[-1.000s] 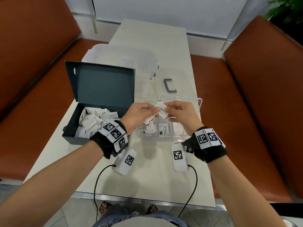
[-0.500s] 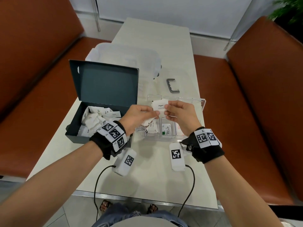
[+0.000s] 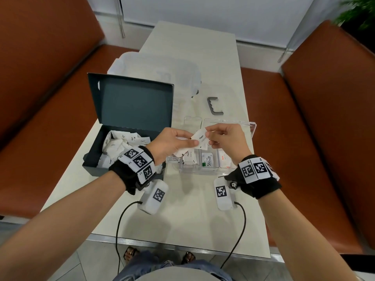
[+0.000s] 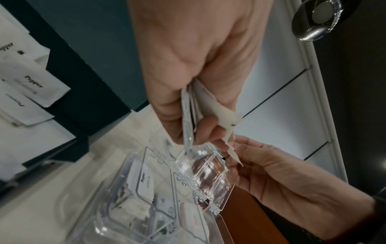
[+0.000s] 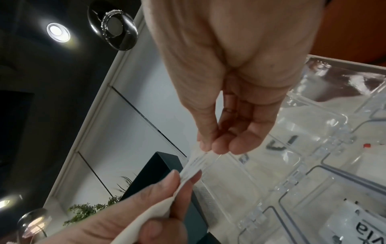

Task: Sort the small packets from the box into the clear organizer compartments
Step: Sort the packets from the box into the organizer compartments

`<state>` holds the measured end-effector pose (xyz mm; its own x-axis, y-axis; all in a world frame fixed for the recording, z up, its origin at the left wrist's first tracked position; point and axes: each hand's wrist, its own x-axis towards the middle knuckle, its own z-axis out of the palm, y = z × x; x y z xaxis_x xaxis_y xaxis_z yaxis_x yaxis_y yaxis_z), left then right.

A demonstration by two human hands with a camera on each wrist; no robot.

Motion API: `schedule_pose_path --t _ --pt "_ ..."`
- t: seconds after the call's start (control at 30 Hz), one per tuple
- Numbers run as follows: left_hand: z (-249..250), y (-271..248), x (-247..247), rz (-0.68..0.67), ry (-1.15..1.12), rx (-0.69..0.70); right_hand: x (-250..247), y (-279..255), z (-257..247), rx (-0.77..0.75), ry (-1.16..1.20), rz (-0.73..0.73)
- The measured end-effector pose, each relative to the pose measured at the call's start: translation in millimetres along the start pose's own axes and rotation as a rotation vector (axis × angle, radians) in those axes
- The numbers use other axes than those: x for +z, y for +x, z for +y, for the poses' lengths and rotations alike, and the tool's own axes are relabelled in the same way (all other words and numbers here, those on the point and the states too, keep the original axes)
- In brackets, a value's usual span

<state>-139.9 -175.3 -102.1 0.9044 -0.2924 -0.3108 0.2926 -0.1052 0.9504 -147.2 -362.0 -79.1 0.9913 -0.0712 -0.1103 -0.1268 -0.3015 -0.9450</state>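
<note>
White paper is what you have in both hands: your left hand (image 3: pixel 172 142) grips a small bunch of packets (image 3: pixel 183 152), thumb and fingers curled round them, while your right hand (image 3: pixel 225 138) pinches the top edge of one Pepper packet (image 3: pixel 200 139) between thumb and fingertips. You hold it above the clear organizer (image 3: pixel 205 166), which sits at 12 o'clock from you on the table (image 3: pixel 192 209). Your dark box (image 3: pixel 113 159), lid up, lies at 10 o'clock with more packets inside.
</note>
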Motion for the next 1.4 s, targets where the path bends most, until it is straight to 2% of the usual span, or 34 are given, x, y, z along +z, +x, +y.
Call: schedule_pose_path --t 0.1,0.37,0.7,0.83,0.97,1.07,1.17,1.27,1.4 --pt "-2.4 2.0 -3.0 0.033 0.032 0.013 -3.2 2.8 -0.2 -0.06 -0.09 0.038" --pt "-8.3 1.4 -5.4 -0.025 -0.02 0.035 -1.5 2.6 -9.1 -0.177 -0.37 -0.083" --pt "-8.2 1.1 -0.8 0.043 -0.024 0.026 6.0 2.7 -10.8 -0.176 -0.336 -0.119" --pt "-7.5 -0.5 -0.5 0.089 -0.072 0.032 8.6 3.7 -4.8 -0.081 -0.174 -0.02" --pt "-8.1 -1.6 -1.6 0.154 -0.093 0.025 15.7 -3.4 2.3 0.137 0.088 -0.074" --pt "-11.1 -3.7 -4.7 0.159 -0.066 0.035 22.3 -3.7 5.8 0.188 0.165 -0.043" --pt "-14.1 -6.8 -13.3 0.188 -0.025 0.051 25.3 3.1 11.1 0.225 -0.045 0.037" --pt "-15.7 -10.8 -21.2 0.218 -0.002 0.054 35.2 7.4 16.1 0.212 -0.357 -0.007" --pt "-16.2 -15.5 -25.0 0.227 0.033 0.045 58.5 8.3 21.0 0.187 -0.622 -0.003"
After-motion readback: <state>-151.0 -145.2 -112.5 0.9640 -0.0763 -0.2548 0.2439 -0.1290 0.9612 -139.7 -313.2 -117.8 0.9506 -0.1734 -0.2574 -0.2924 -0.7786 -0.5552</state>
